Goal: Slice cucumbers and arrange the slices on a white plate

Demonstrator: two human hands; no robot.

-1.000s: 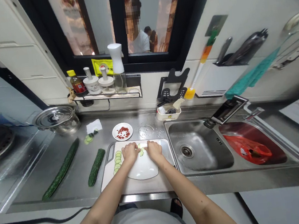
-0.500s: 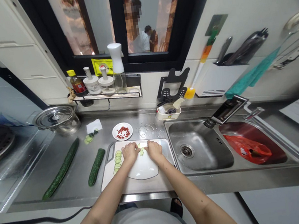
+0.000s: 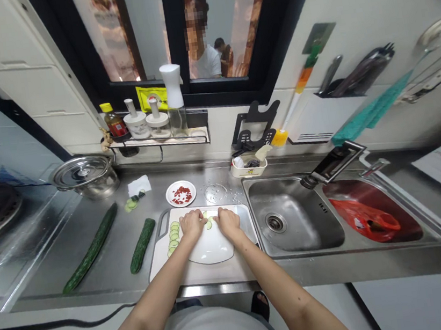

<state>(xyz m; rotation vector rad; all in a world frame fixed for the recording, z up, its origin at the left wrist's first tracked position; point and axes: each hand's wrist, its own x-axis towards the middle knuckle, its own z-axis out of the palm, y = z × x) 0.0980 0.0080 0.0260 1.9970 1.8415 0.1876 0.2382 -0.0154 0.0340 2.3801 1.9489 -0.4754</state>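
White plate (image 3: 210, 248) sits mid cutting board (image 3: 214, 275), bowed rim facing near; long axis unclear, hands hide far part. No obvious chg vs 1 sec ago, so work's prob at same step. L hand (image 3: 192, 225) & R hand (image 3: 228, 221): fingers curled at plate's far end, can't tell if gripping. Few cucumber slices (image 3: 209, 224) between; slice row (image 3: 173, 236) runs near-far, left.

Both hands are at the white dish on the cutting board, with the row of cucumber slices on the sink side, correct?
Not quite: the head view shows the row of cucumber slices on the left side of the cutting board. The left hand and right hand are indeed at the white dish.
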